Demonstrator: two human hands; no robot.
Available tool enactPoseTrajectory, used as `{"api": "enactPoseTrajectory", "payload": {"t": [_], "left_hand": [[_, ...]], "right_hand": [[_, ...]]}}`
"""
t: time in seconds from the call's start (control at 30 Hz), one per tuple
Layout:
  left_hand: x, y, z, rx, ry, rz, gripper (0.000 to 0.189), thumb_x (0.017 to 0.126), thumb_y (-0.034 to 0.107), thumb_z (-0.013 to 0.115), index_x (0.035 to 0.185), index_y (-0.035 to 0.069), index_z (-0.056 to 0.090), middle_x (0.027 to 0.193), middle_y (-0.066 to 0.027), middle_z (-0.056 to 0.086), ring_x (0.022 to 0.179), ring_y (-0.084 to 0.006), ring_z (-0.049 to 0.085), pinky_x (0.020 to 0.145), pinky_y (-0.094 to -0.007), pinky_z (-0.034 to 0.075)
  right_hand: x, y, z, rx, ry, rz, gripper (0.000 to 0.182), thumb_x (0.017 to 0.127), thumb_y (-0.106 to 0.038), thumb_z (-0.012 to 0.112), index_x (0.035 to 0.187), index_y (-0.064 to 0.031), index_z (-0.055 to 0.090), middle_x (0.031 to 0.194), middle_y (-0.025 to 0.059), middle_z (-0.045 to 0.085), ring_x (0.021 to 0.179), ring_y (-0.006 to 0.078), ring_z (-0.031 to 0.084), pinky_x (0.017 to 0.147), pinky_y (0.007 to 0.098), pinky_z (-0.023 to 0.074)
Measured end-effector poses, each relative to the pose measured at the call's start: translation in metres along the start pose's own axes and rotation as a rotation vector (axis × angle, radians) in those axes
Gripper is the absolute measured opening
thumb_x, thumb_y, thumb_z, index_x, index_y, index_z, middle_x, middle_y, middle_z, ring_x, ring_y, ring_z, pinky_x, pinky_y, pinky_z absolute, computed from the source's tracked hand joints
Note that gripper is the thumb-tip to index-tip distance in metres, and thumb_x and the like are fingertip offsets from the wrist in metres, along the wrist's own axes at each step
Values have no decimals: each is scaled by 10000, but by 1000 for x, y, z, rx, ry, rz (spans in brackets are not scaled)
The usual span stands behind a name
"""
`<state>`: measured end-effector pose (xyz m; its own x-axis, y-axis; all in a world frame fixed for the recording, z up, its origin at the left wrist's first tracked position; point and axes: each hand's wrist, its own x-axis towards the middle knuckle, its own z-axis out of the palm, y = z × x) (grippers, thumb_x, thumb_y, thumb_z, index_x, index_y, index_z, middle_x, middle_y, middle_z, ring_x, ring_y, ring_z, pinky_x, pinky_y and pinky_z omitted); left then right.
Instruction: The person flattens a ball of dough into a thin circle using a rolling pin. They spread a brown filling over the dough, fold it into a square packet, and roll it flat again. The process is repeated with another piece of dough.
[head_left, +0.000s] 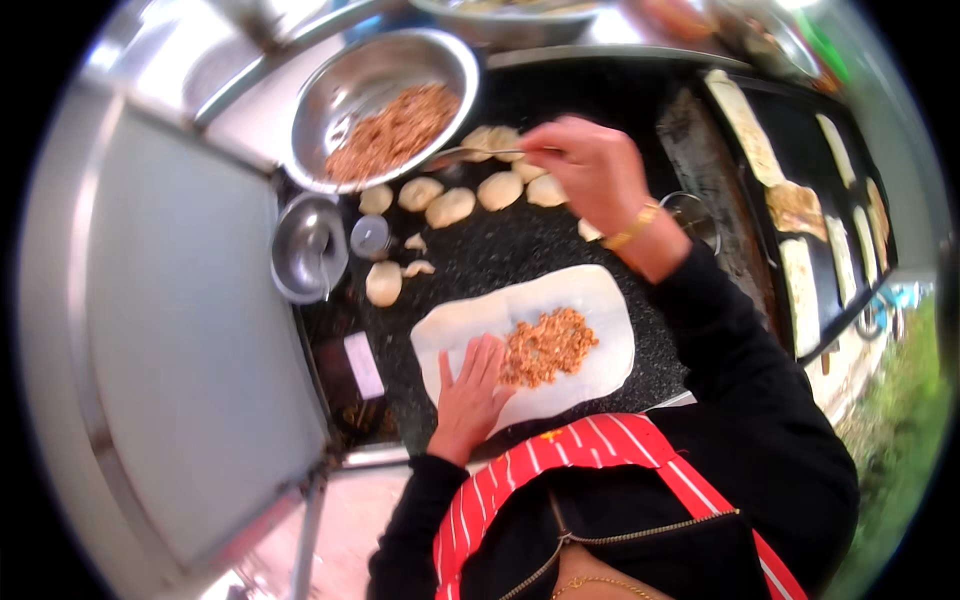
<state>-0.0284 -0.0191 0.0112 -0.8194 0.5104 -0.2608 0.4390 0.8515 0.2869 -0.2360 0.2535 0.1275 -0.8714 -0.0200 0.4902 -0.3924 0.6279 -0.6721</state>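
A thin rolled-out sheet of dough (607, 300) lies on the black speckled countertop (480, 255). Reddish-brown minced filling (551, 349) is spread over the middle and right of it. My left hand (472, 394) rests flat on the dough, fingers apart, beside the filling's left edge. Farther away, my right hand (592, 169) grips a metal spoon (457, 156) above the dough balls. The spoon's bowl is at the near right rim of a steel bowl (307, 112), which holds more minced filling (401, 131).
Several dough balls (450, 208) sit between bowl and sheet. To the left are a smaller metal bowl (300, 247), a small capped container (370, 238) and a pale rectangular item (364, 365). At right, a black griddle (814, 259) bears several flatbreads (801, 296). A metal panel (195, 322) borders the left side.
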Motion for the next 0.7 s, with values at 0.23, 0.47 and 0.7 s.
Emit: {"api": "enactPoseTrajectory", "payload": {"t": [0.23,0.47,0.7], "left_hand": [[-10,-3,30,-5,-173,-140,785,987,497,494,1592,50,269,1673,-167,241,1565,-346,174,1187,-668,-92],[12,-20,16,-30,172,-87,577,974,201,610,1507,57,441,1348,-138,601,1342,-272,504,1197,-645,57],[125,-1,-20,-234,380,436,475,890,115,684,1359,107,611,1169,-104,684,1062,-279,633,947,-419,461]], "right_hand": [[96,55,208,-512,-243,-204,258,848,-174,597,967,-30,776,951,155,719,913,330,640,874,425,500],[-15,40,78,94,48,46,300,787,-152,784,1072,-98,705,1127,57,653,1117,289,563,958,406,469],[-301,78,-30,-24,173,1084,351,838,-186,783,1144,-36,700,950,132,754,877,242,732,814,345,574]]}}
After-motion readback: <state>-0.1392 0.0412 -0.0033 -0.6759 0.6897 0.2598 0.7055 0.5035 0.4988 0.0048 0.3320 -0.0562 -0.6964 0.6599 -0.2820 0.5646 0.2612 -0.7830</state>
